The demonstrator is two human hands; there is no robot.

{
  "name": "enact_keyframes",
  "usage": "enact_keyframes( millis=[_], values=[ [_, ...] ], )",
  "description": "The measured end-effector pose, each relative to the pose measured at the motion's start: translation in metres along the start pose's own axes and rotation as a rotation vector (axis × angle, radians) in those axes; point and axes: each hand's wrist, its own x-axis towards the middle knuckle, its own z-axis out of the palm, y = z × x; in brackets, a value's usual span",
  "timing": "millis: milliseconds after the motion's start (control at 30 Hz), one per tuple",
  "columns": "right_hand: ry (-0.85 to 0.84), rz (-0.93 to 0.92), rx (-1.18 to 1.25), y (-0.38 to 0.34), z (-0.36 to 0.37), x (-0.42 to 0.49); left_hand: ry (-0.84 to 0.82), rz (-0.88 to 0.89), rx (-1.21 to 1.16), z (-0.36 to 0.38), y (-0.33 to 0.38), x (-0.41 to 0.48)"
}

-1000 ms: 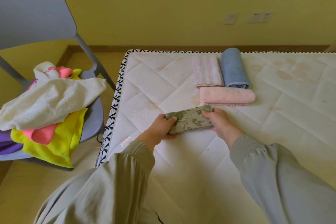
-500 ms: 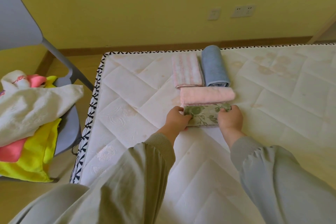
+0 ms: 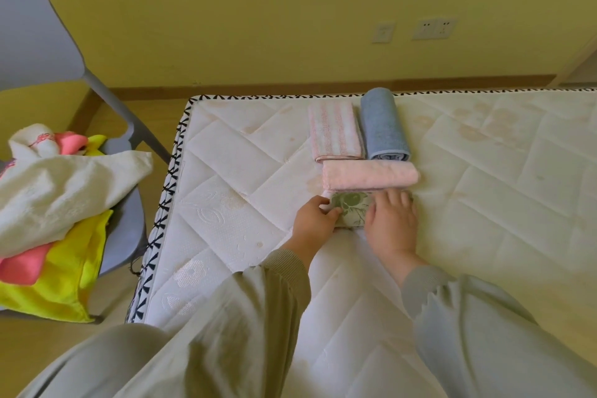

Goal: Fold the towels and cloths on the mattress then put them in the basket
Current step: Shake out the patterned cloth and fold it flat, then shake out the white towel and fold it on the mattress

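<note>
On a quilted white mattress (image 3: 242, 203) against a yellow wall, pinching the left end of a folded green floral cloth (image 3: 350, 208) with the left hand (image 3: 315, 220), thumb and fingers curled round the edge. Pressing its right half flat under the right hand (image 3: 392, 223), fingers straight and slightly spread. Probably held so to set the fold and square it against the pink towel (image 3: 368, 175) touching just beyond the fingertips. Lying long axis left to right, parallel to that towel, one end toward each hand. Farther past the fingertips, a striped towel (image 3: 334, 132) and blue towel (image 3: 382, 124) side by side, pointing away. Well left of the left fingers, an unfolded pile (image 3: 58, 191) on a grey chair (image 3: 38, 42). No basket in view
</note>
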Motion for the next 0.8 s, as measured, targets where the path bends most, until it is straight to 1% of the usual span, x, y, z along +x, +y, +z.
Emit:
enact_keyframes(
  millis=[67,100,200,333,500,567,700,800],
  values=[
    [-0.123,-0.015,-0.045,-0.007,0.001,-0.004,-0.004,0.017,0.023,-0.007,-0.003,-0.002],
    [-0.145,-0.009,-0.057,-0.011,0.000,-0.006,-0.009,0.020,0.030,-0.012,-0.006,-0.004],
    [-0.121,-0.056,-0.051,-0.027,-0.009,-0.005,-0.010,0.019,0.061,-0.025,-0.012,-0.010],
    [-0.109,-0.134,0.011,-0.057,-0.018,-0.004,0.049,0.046,0.136,-0.050,-0.018,-0.022],
    [-0.124,-0.248,0.072,-0.104,-0.029,-0.006,0.223,0.116,0.215,-0.107,-0.022,-0.040],
    [-0.154,-0.295,0.081,-0.127,-0.033,-0.004,0.284,0.144,0.251,-0.131,-0.024,-0.047],
    [-0.162,-0.351,0.097,-0.171,-0.038,-0.001,0.367,0.215,0.335,-0.180,-0.031,-0.060],
    [-0.185,-0.401,0.101,-0.209,-0.041,-0.006,0.418,0.240,0.450,-0.218,-0.045,-0.067]
  ],
)
